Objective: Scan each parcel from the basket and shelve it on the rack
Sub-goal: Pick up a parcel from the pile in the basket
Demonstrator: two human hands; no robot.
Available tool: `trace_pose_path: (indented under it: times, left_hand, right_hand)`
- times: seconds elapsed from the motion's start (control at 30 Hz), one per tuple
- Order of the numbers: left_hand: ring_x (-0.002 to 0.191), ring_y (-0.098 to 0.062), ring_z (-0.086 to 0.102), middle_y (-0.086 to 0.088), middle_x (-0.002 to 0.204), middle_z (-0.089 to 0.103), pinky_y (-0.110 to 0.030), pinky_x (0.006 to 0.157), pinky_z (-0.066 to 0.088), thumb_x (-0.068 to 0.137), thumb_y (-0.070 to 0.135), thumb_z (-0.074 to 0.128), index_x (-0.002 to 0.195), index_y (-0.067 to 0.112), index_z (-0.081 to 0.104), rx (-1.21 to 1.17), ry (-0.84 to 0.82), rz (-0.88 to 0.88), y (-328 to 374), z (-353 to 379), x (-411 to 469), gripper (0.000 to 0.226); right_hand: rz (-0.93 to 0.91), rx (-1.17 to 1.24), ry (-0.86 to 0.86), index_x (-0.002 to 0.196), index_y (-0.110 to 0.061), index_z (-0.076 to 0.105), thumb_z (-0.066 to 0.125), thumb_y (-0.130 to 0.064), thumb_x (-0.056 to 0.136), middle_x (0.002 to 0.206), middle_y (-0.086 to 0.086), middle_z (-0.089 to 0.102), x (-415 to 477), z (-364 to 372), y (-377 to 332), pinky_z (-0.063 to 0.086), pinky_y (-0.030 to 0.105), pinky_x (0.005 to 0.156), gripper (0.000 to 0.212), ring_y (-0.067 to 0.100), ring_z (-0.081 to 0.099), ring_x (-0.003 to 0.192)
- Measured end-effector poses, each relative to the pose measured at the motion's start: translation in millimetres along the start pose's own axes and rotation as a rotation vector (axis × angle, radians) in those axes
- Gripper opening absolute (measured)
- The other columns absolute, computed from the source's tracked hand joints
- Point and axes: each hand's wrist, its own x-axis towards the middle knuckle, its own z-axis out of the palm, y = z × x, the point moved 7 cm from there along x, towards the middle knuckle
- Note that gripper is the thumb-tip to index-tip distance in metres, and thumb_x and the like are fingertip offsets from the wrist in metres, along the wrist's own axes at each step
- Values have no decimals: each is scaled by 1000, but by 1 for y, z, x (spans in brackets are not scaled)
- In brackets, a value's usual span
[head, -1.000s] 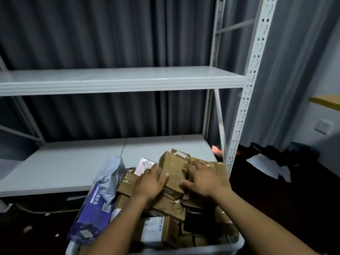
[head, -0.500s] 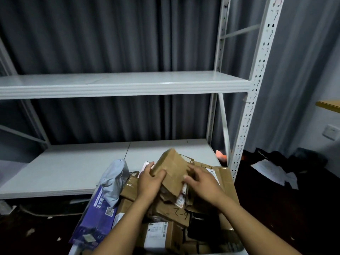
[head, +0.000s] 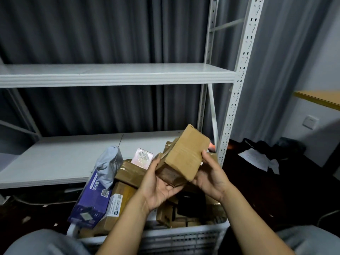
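Head view: grips parcel [head: 184, 155] tilted above basket [head: 184, 234], left hand [head: 158, 188] and right hand [head: 211, 179] curled round it. Likely at scanning step; next calls for finding label, then rack [head: 117, 75].

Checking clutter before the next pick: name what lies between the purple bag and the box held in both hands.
In the head view, a pink parcel and a taped brown carton lie between the purple bag and the held box.

I logged: left hand [head: 158, 186], palm up, cupping the cardboard box [head: 185, 155] from its 7 o'clock, thumb raised along its side. Right hand [head: 211, 177] gripped it at 4 o'clock, thumb on its near face. Bare forearms [head: 128, 218] ran up from 6 o'clock, converging.
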Motion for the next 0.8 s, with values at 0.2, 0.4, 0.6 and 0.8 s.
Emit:
trace_pose_path:
  times: [0.2,0.4,0.6,0.8]
  left_hand:
    - [80,-13,66,5,96,72,-31,74,50,95,55,45,117,29,60,471,142,273,16,16,-6,37]
    - [121,-10,49,7,139,47,-14,88,40,83,59,57,143,30,42,1051,129,576,31,73,-13,69]
    - [129,-17,42,-1,148,37,-24,98,38,69,51,78,153,30,15,1211,150,542,19,117,12,108]
    - [120,-14,55,6,135,56,-38,102,46,61,56,76,147,28,35,1074,-9,545,1,202,43,99]
  right_hand:
    - [-147,-72,198,128,-22,55,74,-42,72,122,11,66,-5,-14,-26,52,52,94,62,29,61,117]
    - [-302,-587,445,151,-28,21,81,-47,71,135,2,53,-12,-39,-65,49,45,101,102,20,57,116]
    - [-445,-875,483,143,-30,40,72,-31,84,119,-5,65,-37,-48,-114,54,43,94,67,15,64,107]
    - [-491,-1268,601,155,-18,20,53,-33,98,161,4,18,-75,-81,-175,13,15,111,69,17,18,147]
